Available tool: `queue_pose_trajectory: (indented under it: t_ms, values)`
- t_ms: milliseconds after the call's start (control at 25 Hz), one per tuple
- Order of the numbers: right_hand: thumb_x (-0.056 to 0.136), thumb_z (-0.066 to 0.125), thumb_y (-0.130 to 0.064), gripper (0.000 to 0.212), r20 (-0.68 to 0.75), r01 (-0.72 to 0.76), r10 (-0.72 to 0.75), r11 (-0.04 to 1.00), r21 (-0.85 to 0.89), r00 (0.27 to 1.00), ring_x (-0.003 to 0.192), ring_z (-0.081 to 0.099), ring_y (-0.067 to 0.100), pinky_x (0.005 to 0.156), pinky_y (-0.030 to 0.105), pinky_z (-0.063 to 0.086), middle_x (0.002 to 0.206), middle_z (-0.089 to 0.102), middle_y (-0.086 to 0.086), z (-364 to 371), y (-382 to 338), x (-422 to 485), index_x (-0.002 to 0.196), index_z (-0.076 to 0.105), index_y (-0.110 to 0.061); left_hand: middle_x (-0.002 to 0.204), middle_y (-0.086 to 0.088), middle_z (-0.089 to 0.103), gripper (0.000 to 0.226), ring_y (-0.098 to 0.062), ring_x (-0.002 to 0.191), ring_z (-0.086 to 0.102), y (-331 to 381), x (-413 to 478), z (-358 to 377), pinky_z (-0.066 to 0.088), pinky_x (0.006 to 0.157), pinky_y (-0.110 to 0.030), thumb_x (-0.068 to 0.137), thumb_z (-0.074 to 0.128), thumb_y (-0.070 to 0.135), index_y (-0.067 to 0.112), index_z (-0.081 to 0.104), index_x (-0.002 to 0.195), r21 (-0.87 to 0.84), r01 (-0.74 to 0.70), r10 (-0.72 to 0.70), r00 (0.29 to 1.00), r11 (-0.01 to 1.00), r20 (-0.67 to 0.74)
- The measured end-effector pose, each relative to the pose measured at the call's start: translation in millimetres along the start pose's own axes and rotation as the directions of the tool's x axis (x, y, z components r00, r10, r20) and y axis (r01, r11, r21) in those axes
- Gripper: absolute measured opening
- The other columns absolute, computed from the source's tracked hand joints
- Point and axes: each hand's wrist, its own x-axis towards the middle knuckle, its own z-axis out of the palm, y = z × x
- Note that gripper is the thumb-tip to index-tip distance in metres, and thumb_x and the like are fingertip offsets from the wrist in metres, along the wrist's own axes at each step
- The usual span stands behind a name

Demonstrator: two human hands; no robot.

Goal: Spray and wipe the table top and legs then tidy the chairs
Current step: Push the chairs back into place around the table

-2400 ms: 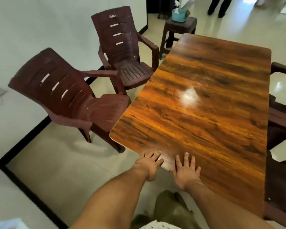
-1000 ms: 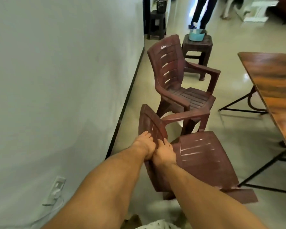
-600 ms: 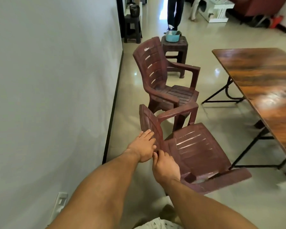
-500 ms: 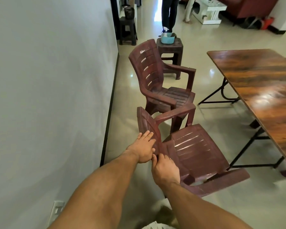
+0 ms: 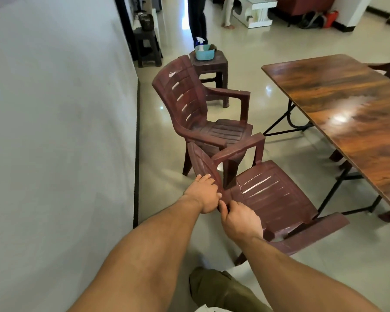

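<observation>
The left hand [image 5: 203,194], flat-fingered a moment ago, now curls over the backrest top of the near chair [image 5: 273,194]; the right hand [image 5: 240,219] grips the same rim beside it. That chair stands left of the table [image 5: 347,104], apart from it, the second chair [image 5: 203,104] farther along that side.

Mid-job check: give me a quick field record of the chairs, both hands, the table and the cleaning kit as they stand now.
near chair: dark red plastic armchair, seat facing the table, clear of it
left hand: grips the top of the near chair's backrest
right hand: grips the same backrest, next to the left hand
far chair: same type, next to the near chair, untouched
table: wood-grain top, black metal legs
stool: behind the far chair, carries a teal tub holding a spray bottle
</observation>
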Motion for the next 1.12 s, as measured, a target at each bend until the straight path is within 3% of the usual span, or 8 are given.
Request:
queue_pose_trajectory:
  t_ms: [240,480,680,800,880,960,1000,1120]
  values:
    - [0.092,0.013,-0.074,0.063,-0.08,-0.107,0.101,0.99,-0.087,0.992,0.074,0.059,0.018,0.071,0.041,0.056,0.08,0.059,-0.008,-13.0,47.1,80.1,0.082,0.055,-0.029,0.171,-0.007,0.019,0.057,-0.023,0.159,0.01,-14.1,64.5,-22.7,0.007,0.129,-0.041,0.109,0.037,0.029,0.011,0.024,0.161,0.001,-0.209,0.208,0.975,0.978,-0.08]
    - [0.096,0.022,-0.068,0.054,-0.066,-0.201,0.195,0.973,-0.112,0.979,0.075,0.054,0.011,0.068,0.036,0.053,0.079,0.054,-0.012,-24.1,50.1,109.1,0.089,0.061,-0.031,0.149,-0.011,0.052,0.051,-0.026,0.145,0.037,-29.3,139.2,-44.1,0.009,0.128,-0.048,0.109,0.028,0.039,0.011,0.054,0.142,0.149,-0.345,0.355,0.934,0.927,-0.046]
    - [0.095,0.02,-0.07,0.06,0.054,-0.306,0.308,0.951,-0.032,0.95,0.095,0.053,0.013,0.084,0.034,0.051,0.1,0.058,-0.009,-32.5,46.8,114.5,0.11,0.063,-0.031,0.138,-0.013,0.062,0.063,-0.03,0.133,0.052,-22.1,172.3,-61.4,0.022,0.119,-0.05,0.107,0.019,0.051,0.014,0.063,0.132,0.225,-0.436,0.414,0.899,0.871,0.139]
    - [0.095,0.019,-0.071,0.067,-0.013,-0.408,0.408,0.912,-0.036,0.913,0.126,0.046,0.018,0.105,0.04,0.043,0.136,0.054,-0.005,-23.3,47.0,118.0,0.135,0.055,-0.03,0.131,-0.012,0.068,0.067,-0.031,0.127,0.058,-20.8,185.0,-64.2,0.035,0.108,-0.047,0.107,0.016,0.055,0.015,0.067,0.126,0.258,-0.52,0.481,0.853,0.814,0.201]
    - [0.096,0.019,-0.069,0.068,-0.072,-0.512,0.508,0.857,-0.06,0.858,0.137,0.04,0.019,0.112,0.041,0.036,0.146,0.049,-0.005,-22.3,40.9,121.0,0.142,0.05,-0.03,0.12,-0.013,0.071,0.068,-0.033,0.117,0.064,-24.8,188.5,-64.8,0.044,0.098,-0.045,0.105,0.018,0.058,0.015,0.07,0.117,0.274,-0.557,0.53,0.83,0.784,0.174]
    - [0.096,0.018,-0.069,0.068,-0.161,-0.572,0.555,0.814,-0.096,0.816,0.14,0.036,0.019,0.115,0.041,0.029,0.147,0.05,-0.005,-23.9,28.8,114.7,0.14,0.052,-0.03,0.107,-0.012,0.074,0.067,-0.034,0.104,0.069,-34.5,188.5,-63.6,0.049,0.087,-0.043,0.104,0.022,0.061,0.016,0.071,0.106,0.287,-0.6,0.61,0.79,0.747,0.065]
    - [0.095,0.018,-0.072,0.07,-0.181,-0.542,0.519,0.832,-0.116,0.835,0.14,0.037,0.02,0.115,0.041,0.027,0.145,0.051,-0.005,-23.6,20.5,108.3,0.139,0.053,-0.03,0.103,-0.012,0.074,0.065,-0.034,0.1,0.07,-41.7,188.8,-63.2,0.049,0.085,-0.043,0.103,0.023,0.061,0.016,0.07,0.103,0.308,-0.632,0.658,0.752,0.711,0.022]
    - [0.088,0.012,-0.082,0.082,-0.033,-0.417,0.416,0.898,-0.141,0.909,0.124,0.053,0.022,0.104,0.04,0.041,0.131,0.06,-0.003,-20.0,-3.3,88.0,0.136,0.051,-0.028,0.102,-0.01,0.073,0.065,-0.032,0.099,0.068,-60.9,191.8,-61.3,0.045,0.083,-0.043,0.103,0.022,0.063,0.017,0.067,0.099,0.359,-0.689,0.727,0.685,0.629,0.041]
